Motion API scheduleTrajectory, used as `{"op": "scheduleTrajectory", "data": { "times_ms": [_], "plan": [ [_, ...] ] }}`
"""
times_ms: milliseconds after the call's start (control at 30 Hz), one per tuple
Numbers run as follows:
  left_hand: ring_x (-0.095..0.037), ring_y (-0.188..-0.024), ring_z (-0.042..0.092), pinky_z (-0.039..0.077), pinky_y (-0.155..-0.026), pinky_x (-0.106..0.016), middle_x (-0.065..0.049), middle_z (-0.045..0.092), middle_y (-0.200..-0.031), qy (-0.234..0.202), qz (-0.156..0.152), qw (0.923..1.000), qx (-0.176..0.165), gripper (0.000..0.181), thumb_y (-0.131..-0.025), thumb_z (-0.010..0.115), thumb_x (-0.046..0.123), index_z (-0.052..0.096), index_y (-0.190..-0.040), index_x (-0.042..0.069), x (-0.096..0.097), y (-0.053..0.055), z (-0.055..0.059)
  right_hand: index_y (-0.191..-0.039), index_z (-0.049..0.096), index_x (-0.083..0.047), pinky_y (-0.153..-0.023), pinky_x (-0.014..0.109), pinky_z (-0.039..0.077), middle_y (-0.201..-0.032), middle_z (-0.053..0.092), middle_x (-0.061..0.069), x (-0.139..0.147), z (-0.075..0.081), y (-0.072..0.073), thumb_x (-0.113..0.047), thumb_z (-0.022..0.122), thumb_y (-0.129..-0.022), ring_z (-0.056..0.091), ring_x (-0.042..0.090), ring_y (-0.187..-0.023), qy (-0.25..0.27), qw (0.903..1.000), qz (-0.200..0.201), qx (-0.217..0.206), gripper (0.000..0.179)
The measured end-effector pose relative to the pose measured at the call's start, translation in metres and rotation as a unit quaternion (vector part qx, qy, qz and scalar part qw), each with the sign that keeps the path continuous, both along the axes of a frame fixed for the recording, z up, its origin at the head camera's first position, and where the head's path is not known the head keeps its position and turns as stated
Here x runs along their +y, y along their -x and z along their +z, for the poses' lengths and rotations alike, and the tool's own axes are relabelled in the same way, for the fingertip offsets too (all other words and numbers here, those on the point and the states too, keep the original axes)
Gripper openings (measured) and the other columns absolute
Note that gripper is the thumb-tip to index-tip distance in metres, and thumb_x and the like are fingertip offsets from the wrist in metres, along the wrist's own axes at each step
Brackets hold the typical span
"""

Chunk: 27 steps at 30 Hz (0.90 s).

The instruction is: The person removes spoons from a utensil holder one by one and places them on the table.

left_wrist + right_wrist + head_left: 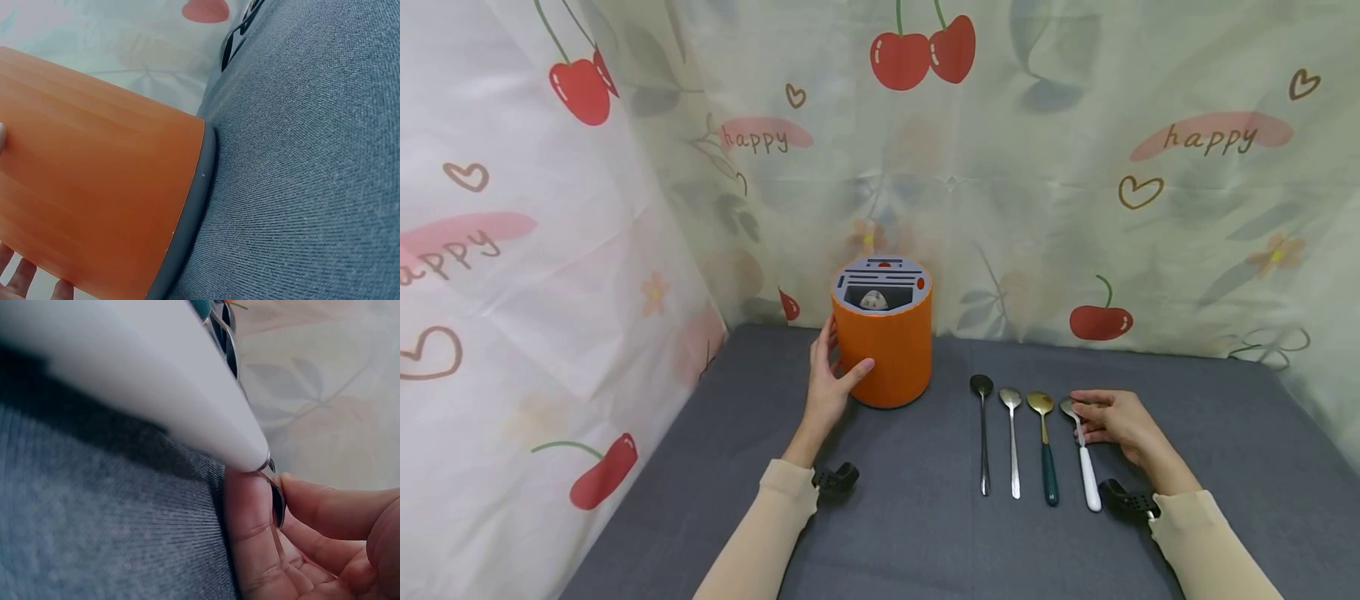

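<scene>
An orange cylindrical utensil holder (891, 358) with a grey slotted top stands upright at the back of the table. My left hand (827, 387) grips its left side, thumb across the front and fingers round the far side. On the right, a spoon with a white handle (1089, 479) is the last in a row. My right hand (1123, 423) pinches that spoon at its thin metal neck, just below the bowl. In the right wrist view the white handle (169, 381) points toward the camera, slightly raised over the cloth, with thumb and fingers round the neck.
Left of the white-handled spoon lie a gold spoon with a dark green handle (1048, 475), a silver spoon (1013, 442) and a black spoon (983, 437), bowls facing the back. Dark grey cloth covers the table (910, 517). A patterned curtain (1015, 233) hangs behind and at the left.
</scene>
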<state>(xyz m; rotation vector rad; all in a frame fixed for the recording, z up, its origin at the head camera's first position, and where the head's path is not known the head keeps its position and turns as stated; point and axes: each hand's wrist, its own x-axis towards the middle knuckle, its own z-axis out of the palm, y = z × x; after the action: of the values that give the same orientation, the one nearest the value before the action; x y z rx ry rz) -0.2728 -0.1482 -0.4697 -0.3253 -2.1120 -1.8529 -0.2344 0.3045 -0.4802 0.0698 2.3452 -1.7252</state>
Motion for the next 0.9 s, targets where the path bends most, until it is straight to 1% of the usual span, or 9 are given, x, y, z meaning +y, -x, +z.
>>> {"op": "scheduleTrajectory", "data": {
  "times_ms": [333, 567, 667, 900],
  "plan": [
    [-0.025, -0.148, 0.032, 0.029, -0.123, -0.055, -0.004, 0.029, -0.161, 0.004, 0.002, 1.0000, -0.005, 0.092, -0.095, 0.079, 0.024, 0.021, -0.167, 0.033, -0.0007, 0.0018, 0.0002, -0.148, 0.042, 0.018, -0.064, 0.032, 0.062, -0.087, 0.067, 0.006, -0.0005, -0.0001, 0.0011, -0.009, 0.058, -0.107, 0.068, 0.013, -0.069, -0.004, 1.0000, -0.005, 0.003, 0.052],
    [-0.024, -0.148, 0.032, 0.029, -0.123, -0.054, -0.003, 0.028, -0.161, 0.001, 0.001, 1.0000, -0.007, 0.092, -0.095, 0.079, 0.023, 0.022, -0.166, 0.034, -0.0016, 0.0013, 0.0004, -0.145, 0.045, 0.017, -0.062, 0.032, 0.062, -0.085, 0.066, 0.005, -0.0012, 0.0018, 0.0018, -0.011, 0.059, -0.107, 0.066, 0.014, -0.067, -0.010, 0.9999, -0.013, -0.005, 0.050],
    [-0.026, -0.149, 0.031, 0.029, -0.123, -0.055, -0.005, 0.027, -0.162, -0.001, -0.002, 1.0000, -0.003, 0.093, -0.095, 0.079, 0.020, 0.021, -0.167, 0.032, -0.0014, 0.0008, 0.0006, -0.145, 0.045, 0.017, -0.061, 0.033, 0.062, -0.085, 0.066, 0.006, -0.0002, 0.0033, 0.0010, -0.013, 0.057, -0.108, 0.066, 0.014, -0.066, -0.014, 0.9997, -0.017, -0.007, 0.049],
    [-0.033, -0.150, 0.029, 0.028, -0.122, -0.059, -0.010, 0.025, -0.164, -0.006, -0.005, 1.0000, -0.001, 0.095, -0.095, 0.078, 0.016, 0.019, -0.168, 0.026, 0.0001, 0.0005, 0.0006, -0.143, 0.044, 0.019, -0.058, 0.037, 0.062, -0.086, 0.062, 0.011, 0.0057, 0.0059, -0.0031, -0.014, 0.051, -0.110, 0.068, 0.018, -0.062, -0.045, 0.9981, -0.041, 0.012, 0.048]
  ]
}}
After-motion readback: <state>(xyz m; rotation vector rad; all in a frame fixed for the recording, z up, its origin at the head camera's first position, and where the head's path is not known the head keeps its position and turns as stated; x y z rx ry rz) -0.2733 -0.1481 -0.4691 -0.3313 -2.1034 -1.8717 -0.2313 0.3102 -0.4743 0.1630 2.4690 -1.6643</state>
